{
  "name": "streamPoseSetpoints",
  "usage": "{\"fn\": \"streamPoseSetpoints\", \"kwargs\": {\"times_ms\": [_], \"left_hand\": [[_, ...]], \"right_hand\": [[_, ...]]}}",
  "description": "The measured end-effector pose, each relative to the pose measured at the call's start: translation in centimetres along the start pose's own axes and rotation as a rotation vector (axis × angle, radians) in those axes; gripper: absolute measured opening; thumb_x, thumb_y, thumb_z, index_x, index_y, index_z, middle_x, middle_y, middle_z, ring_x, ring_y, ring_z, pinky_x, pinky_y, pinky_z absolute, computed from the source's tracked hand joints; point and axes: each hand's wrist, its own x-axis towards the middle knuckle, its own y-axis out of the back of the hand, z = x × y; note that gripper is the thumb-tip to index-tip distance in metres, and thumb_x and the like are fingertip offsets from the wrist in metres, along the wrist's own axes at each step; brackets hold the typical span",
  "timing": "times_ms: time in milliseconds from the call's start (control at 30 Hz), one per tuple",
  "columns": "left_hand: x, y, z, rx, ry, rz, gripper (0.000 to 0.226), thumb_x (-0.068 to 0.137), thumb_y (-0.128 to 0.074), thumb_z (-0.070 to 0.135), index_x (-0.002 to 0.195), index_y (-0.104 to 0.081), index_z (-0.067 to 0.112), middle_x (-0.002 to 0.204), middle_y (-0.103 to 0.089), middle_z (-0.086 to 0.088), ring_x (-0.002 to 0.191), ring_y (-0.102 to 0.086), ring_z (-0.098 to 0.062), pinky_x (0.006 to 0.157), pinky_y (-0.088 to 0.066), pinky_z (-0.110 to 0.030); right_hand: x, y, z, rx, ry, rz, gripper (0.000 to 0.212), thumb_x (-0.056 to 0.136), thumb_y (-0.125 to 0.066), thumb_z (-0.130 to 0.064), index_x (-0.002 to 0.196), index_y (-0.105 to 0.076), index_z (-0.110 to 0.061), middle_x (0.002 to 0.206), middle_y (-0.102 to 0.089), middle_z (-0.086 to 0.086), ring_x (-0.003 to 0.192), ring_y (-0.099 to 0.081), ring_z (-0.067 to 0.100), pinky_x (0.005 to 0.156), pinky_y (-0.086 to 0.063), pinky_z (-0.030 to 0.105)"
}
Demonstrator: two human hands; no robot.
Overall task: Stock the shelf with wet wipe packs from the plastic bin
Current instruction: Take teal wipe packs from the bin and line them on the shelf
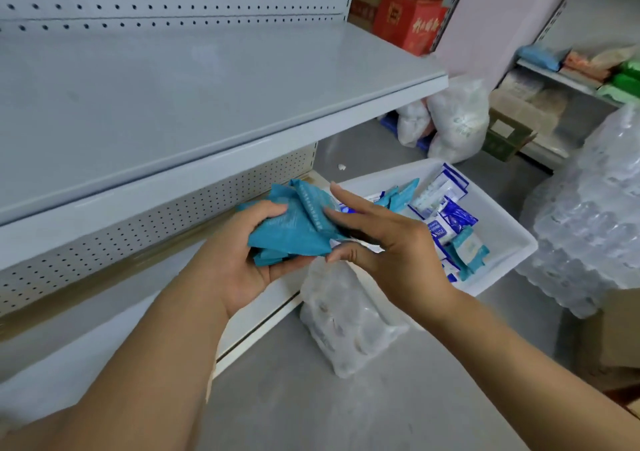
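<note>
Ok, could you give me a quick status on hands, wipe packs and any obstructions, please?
Left hand grips teal wipe packs; right hand open, fingers on them. More packs in white bin. Shelf unobstructed; clear-wrapped bundle on floor beside bin.

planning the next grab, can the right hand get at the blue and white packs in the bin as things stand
Probably yes. The right hand grips nothing, fingers straight, right beside the open bin; the blue and white packs lie uncovered, nothing in between.
</note>
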Motion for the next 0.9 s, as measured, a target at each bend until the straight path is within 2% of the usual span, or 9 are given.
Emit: {"fn": "streamPoseSetpoints", "kwargs": {"times_ms": [100, 200, 267, 333, 400, 533, 633, 800, 900], "left_hand": [[-2.1, 0.4, 1.3, -0.042, -0.071, -0.028, 0.025, 0.097, -0.059, 0.018, 0.119, -0.068, 0.011, 0.105, -0.077, -0.014, 0.092, -0.077, -0.027, 0.066, -0.064, -0.038], [-3.7, 0.6, 2.8, -0.057, -0.117, -0.030, 0.032, 0.098, -0.058, 0.020, 0.127, -0.065, 0.009, 0.119, -0.074, -0.019, 0.108, -0.072, -0.035, 0.075, -0.065, -0.043], [-4.7, 1.0, 4.0, -0.042, -0.126, -0.031, 0.036, 0.099, -0.056, 0.023, 0.130, -0.065, 0.007, 0.123, -0.071, -0.022, 0.112, -0.070, -0.039, 0.082, -0.063, -0.046], [-5.8, 1.4, 5.2, 0.009, -0.113, -0.046, 0.034, 0.100, -0.053, 0.025, 0.128, -0.067, 0.009, 0.120, -0.072, -0.022, 0.109, -0.071, -0.040, 0.081, -0.063, -0.045], [-7.3, 1.7, 6.5, 0.072, -0.119, -0.072, 0.033, 0.100, -0.053, 0.026, 0.126, -0.067, 0.013, 0.119, -0.073, -0.021, 0.110, -0.070, -0.041, 0.077, -0.064, -0.042], [-10.3, 2.7, 10.3, 0.043, -0.217, -0.035, 0.028, 0.098, -0.055, 0.022, 0.120, -0.068, 0.009, 0.107, -0.077, -0.017, 0.088, -0.077, -0.031, 0.062, -0.065, -0.040], [-11.8, 4.3, 13.6, 0.081, -0.327, 0.078, 0.025, 0.092, -0.064, 0.024, 0.114, -0.070, 0.014, 0.098, -0.079, -0.010, 0.077, -0.076, -0.024, 0.064, -0.065, -0.042], [-13.6, 7.7, 18.0, 0.180, -0.478, 0.221, 0.051, 0.062, -0.082, 0.036, 0.111, -0.074, 0.020, 0.104, -0.080, -0.002, 0.086, -0.077, -0.016, 0.071, -0.065, -0.037], [-14.8, 9.7, 20.5, 0.142, -0.632, 0.324, 0.058, 0.060, -0.082, 0.039, 0.114, -0.072, 0.021, 0.101, -0.080, 0.003, 0.091, -0.077, -0.014, 0.077, -0.062, -0.038]], "right_hand": [[1.4, 0.2, -2.1, 0.095, -0.005, 0.037, 0.033, 0.082, -0.079, -0.010, 0.113, -0.075, 0.000, 0.130, -0.068, 0.011, 0.124, -0.064, 0.013, 0.104, -0.053, 0.031], [3.1, 0.0, -4.8, 0.228, -0.101, 0.114, 0.018, 0.087, -0.074, -0.010, 0.105, -0.077, -0.008, 0.120, -0.073, 0.002, 0.116, -0.069, 0.012, 0.101, -0.053, 0.030], [5.0, -0.2, -6.8, 0.257, -0.185, 0.194, 0.008, 0.090, -0.068, -0.024, 0.091, -0.075, -0.021, 0.098, -0.076, -0.015, 0.096, -0.071, 0.004, 0.085, -0.056, 0.024], [7.2, -0.5, -8.4, 0.229, -0.230, 0.306, 0.024, 0.095, -0.062, -0.031, 0.080, -0.066, -0.013, 0.077, -0.069, -0.002, 0.074, -0.065, 0.015, 0.068, -0.057, 0.039], [9.6, -0.9, -10.4, 0.278, -0.255, 0.407, 0.035, 0.101, -0.058, -0.030, 0.086, -0.058, 0.002, 0.084, -0.065, 0.023, 0.081, -0.063, 0.038, 0.068, -0.056, 0.052], [13.1, -2.5, -14.0, 0.490, -0.288, 0.497, 0.021, 0.105, -0.054, -0.028, 0.089, -0.062, -0.018, 0.090, -0.076, 0.010, 0.091, -0.074, 0.032, 0.082, -0.061, 0.053], [15.6, -4.9, -15.7, 0.653, -0.318, 0.483, 0.022, 0.104, -0.054, -0.035, 0.089, -0.063, -0.022, 0.093, -0.076, 0.010, 0.094, -0.074, 0.034, 0.084, -0.058, 0.062], [21.0, -9.6, -18.8, 0.932, -0.516, 0.355, 0.022, 0.105, -0.053, -0.031, 0.102, -0.062, -0.011, 0.098, -0.072, 0.009, 0.082, -0.073, 0.021, 0.064, -0.062, 0.032], [23.8, -13.0, -20.6, 1.030, -0.569, 0.267, 0.021, 0.105, -0.054, -0.027, 0.096, -0.061, -0.008, 0.092, -0.073, 0.009, 0.074, -0.073, 0.018, 0.067, -0.064, 0.033]]}}
